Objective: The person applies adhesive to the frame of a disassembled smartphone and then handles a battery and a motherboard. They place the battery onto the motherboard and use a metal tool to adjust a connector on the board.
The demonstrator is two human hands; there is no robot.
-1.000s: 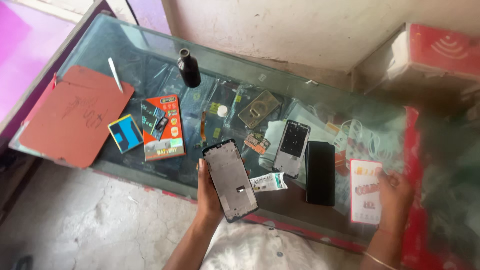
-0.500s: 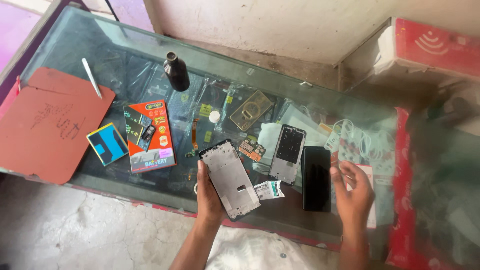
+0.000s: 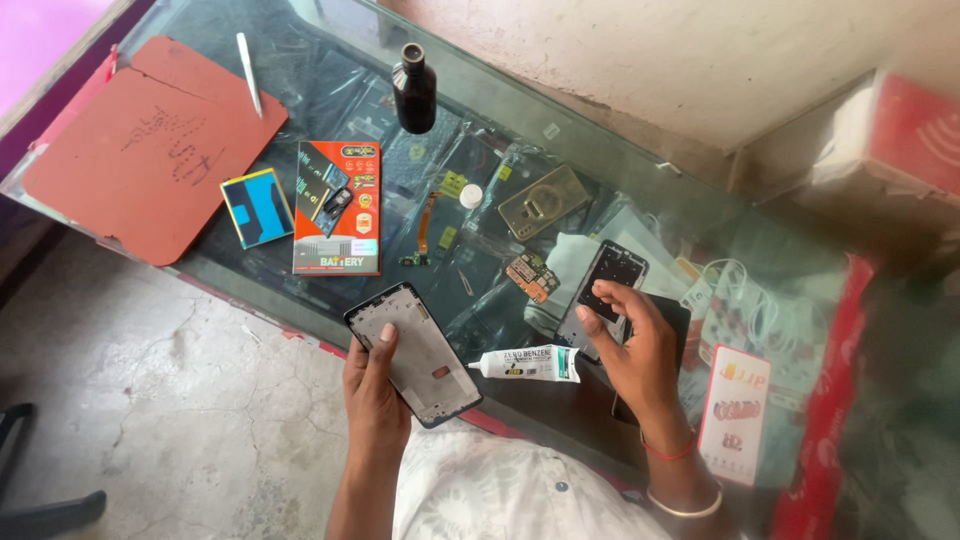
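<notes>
Glass counter (image 3: 330,70): red mat (image 3: 130,150); dark bottle (image 3: 413,92); orange battery box (image 3: 338,208); glue tube (image 3: 528,364); white-and-red packet (image 3: 735,412).

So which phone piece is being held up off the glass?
The grey phone frame in the left hand. The other phone frame, under the right hand, lies on the glass table.

Low in the frame's centre, the left hand (image 3: 375,395) grips a phone frame (image 3: 413,352) with the thumb laid across it. To the right, the right hand (image 3: 637,352) has fingertips on a second phone part (image 3: 604,290) lying on the glass counter (image 3: 320,75). A glue tube (image 3: 525,364) lies between the hands. A dark bottle (image 3: 413,90) stands at upper centre, a red mat (image 3: 140,150) at upper left.
</notes>
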